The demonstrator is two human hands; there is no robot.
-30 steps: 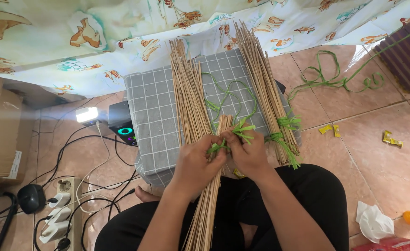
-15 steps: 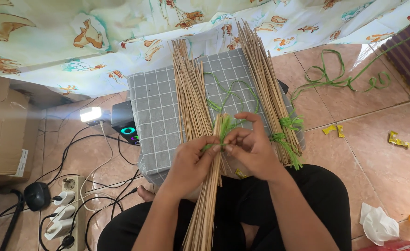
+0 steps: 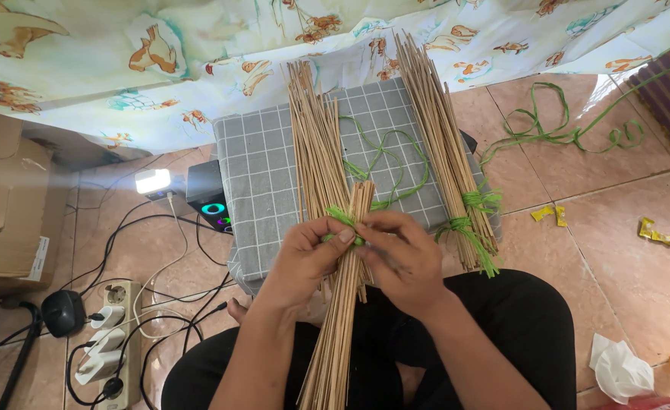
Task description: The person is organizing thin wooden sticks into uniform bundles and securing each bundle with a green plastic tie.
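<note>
Two hands: both meet at the middle of the view, closed around one bundle of thin tan sticks (image 3: 340, 319).
Left hand (image 3: 305, 258): wrapped around the bundle from the nine o'clock side, thumb pressed on top where a green strip (image 3: 342, 220) crosses the sticks.
Right hand (image 3: 403, 254): curled in from three o'clock, fingertips (image 3: 367, 237) pinching at the same crossing; which end of the strip it grips seems hidden under the fingers.
Held bundle: runs from six o'clock, over the lap, up to its cut ends just past the hands toward twelve o'clock, resting on the near edge of the cushion.
Green strip: a short bright loop around the bundle between the two thumbs, with a longer tail (image 3: 388, 163) trailing in curves over the cushion toward one o'clock.
Grey checked cushion (image 3: 263, 178): lies at twelve o'clock of the hands, on the tiled floor (image 3: 623, 228).
Loose sticks (image 3: 316, 144): an untied spread on the cushion, at eleven o'clock of the hands.
Tied bundles (image 3: 445, 152): at two o'clock, bound near their lower ends with green knots (image 3: 468, 212).
Floor strip (image 3: 570, 129): more green ribbon coiled at two o'clock, well apart.
Power strip (image 3: 111, 342): at eight o'clock with plugs and cables.
Cardboard box (image 3: 5, 220): at nine o'clock.
Patterned cloth (image 3: 198, 53): hangs along twelve o'clock.
</note>
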